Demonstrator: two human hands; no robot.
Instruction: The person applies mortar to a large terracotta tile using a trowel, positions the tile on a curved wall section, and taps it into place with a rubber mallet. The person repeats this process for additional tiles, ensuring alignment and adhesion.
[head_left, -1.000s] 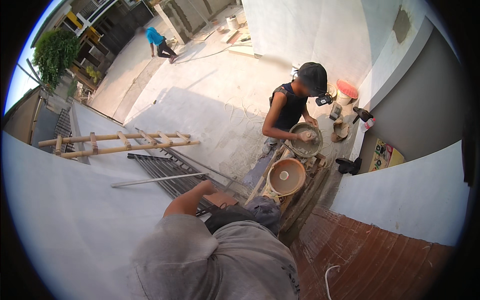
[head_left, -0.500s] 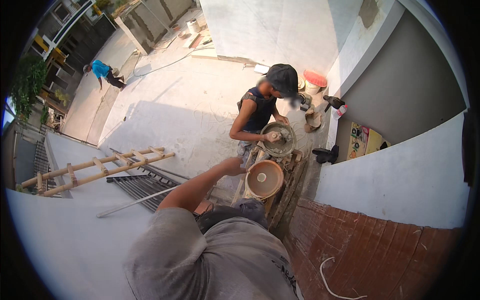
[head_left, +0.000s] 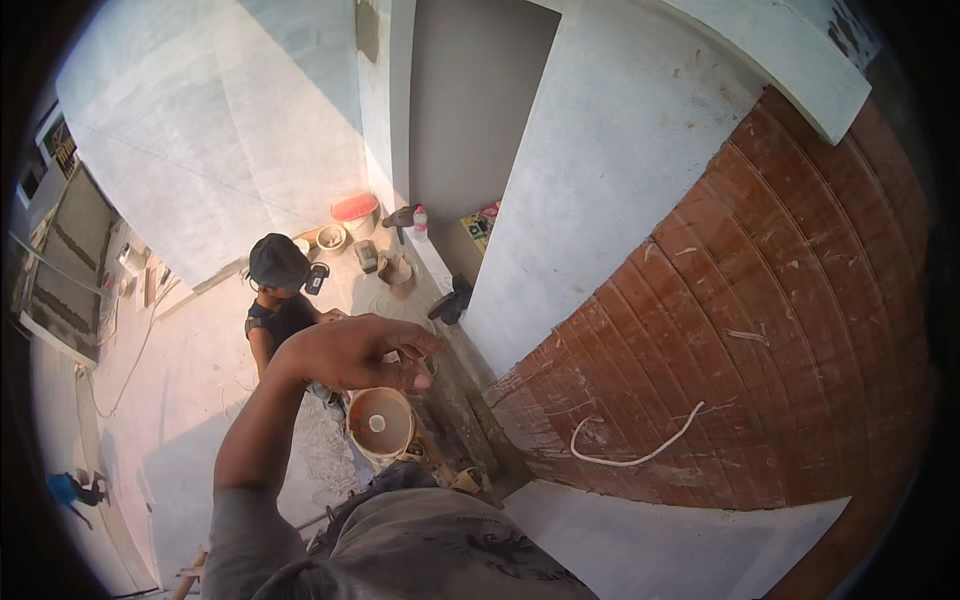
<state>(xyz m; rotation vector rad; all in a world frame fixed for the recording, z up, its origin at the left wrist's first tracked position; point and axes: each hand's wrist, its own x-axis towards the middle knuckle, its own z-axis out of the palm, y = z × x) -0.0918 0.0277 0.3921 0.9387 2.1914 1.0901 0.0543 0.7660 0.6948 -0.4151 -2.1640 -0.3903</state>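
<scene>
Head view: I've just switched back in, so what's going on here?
The person's left hand is held out in mid-air, fingers loosely curled, with nothing visible in its grip. In the picture it shows just above the round, orange-rimmed basin, which has brownish contents and a small white round object in it. The right hand is out of view. Beyond the left arm, a co-worker in a dark sleeveless top faces something mostly hidden.

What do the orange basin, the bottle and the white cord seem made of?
Basin: probably plastic, dull, judging by its even orange colour. Bottle: likely clear plastic, since it looks see-through under a red cap. Cord: perhaps plastic-coated, matt white; its smooth curve suggests that, but I can't be sure.
</scene>
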